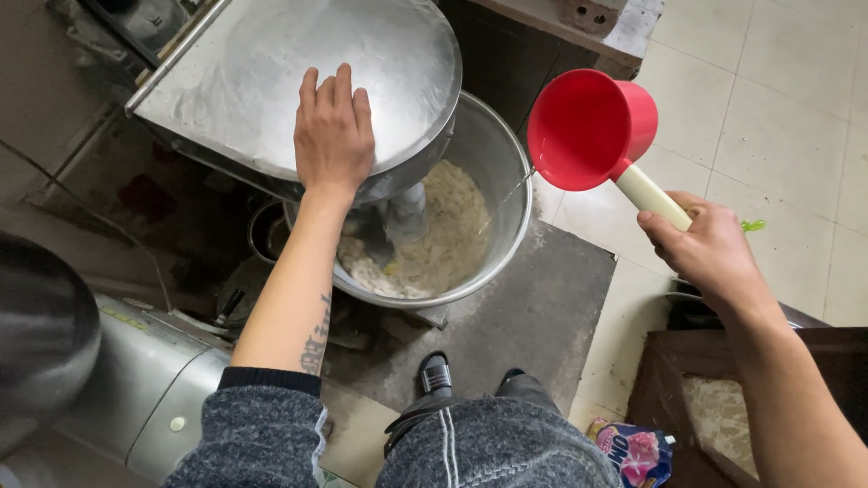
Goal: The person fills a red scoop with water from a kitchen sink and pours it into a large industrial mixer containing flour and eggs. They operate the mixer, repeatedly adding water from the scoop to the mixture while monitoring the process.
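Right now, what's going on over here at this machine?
A person stands over a dough mixer. The left hand lies flat on the steel cover. The right hand holds a red scoop by its cream handle, tilted over the steel bowl, with a thin stream of liquid running off its lip. The bowl holds pale, crumbly dough that looks only partly mixed.

Dark grey slab (542, 307) lies on pale tiled floor (778, 117). Steel bowl (506, 172) of pale mash sits on slab. Colourful packet (637, 452) lies on floor beside dark wooden box (669, 361).
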